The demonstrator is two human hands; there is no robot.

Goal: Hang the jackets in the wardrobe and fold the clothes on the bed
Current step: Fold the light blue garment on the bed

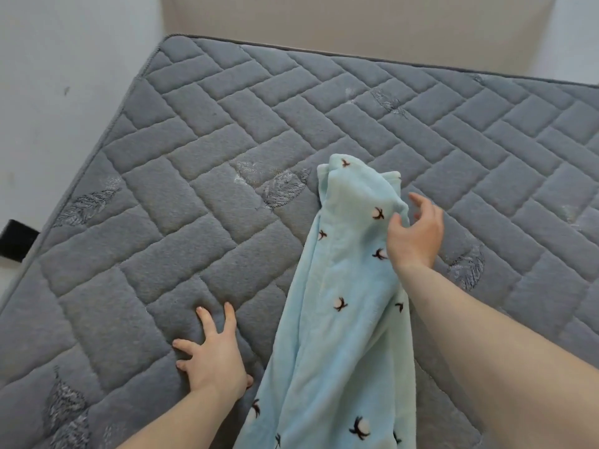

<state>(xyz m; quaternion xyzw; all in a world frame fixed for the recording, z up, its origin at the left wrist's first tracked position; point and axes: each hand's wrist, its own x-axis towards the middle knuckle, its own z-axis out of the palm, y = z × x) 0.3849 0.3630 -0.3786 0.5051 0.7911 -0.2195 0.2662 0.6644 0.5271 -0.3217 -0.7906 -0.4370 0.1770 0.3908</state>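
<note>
A light blue fleece garment with small dark and pink motifs lies in a long strip on the grey quilted mattress, running from the bed's middle down to the bottom edge of the view. My right hand pinches a fold of its upper part between thumb and forefinger, the other fingers spread and raised. My left hand presses flat on the mattress just left of the garment, fingers splayed.
The mattress fills most of the view. A beige headboard stands behind it and a white wall runs along its left side. A small black object sits at the bed's left edge.
</note>
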